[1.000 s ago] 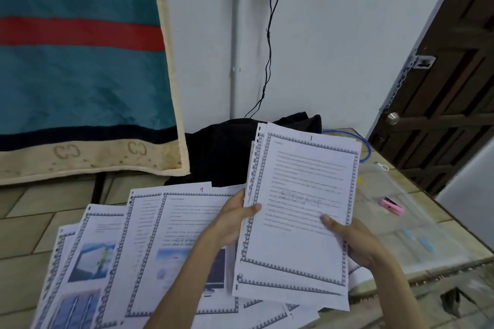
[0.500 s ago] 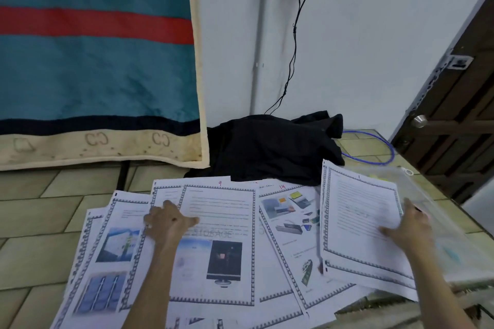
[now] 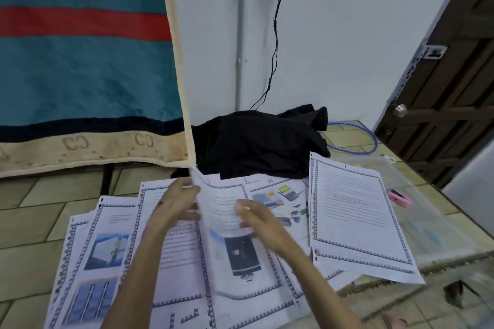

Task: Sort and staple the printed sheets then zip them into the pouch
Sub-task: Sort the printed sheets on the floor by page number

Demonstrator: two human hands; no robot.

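Note:
Printed sheets with patterned borders lie fanned over the tiled surface (image 3: 32,224). A small stack headed by a text page (image 3: 352,211) rests at the right, partly on a clear zip pouch (image 3: 425,222). A pink stapler (image 3: 399,198) lies by the pouch. My left hand (image 3: 176,203) grips the left edge of a sheet showing a monitor picture (image 3: 230,224) and lifts that edge. My right hand (image 3: 256,219) rests on the same sheet, fingers curled at its middle. Both hands are blurred.
A black cloth (image 3: 256,141) is heaped behind the sheets against the wall. A blue cable loop (image 3: 371,141) lies at the back right. A teal and red blanket (image 3: 80,61) hangs at the left; a dark wooden door (image 3: 454,75) stands at the right.
The text-page stack has been laid down at the right and my right hand has left it. Both hands have come together on the monitor sheet, whose left edge now lifts.

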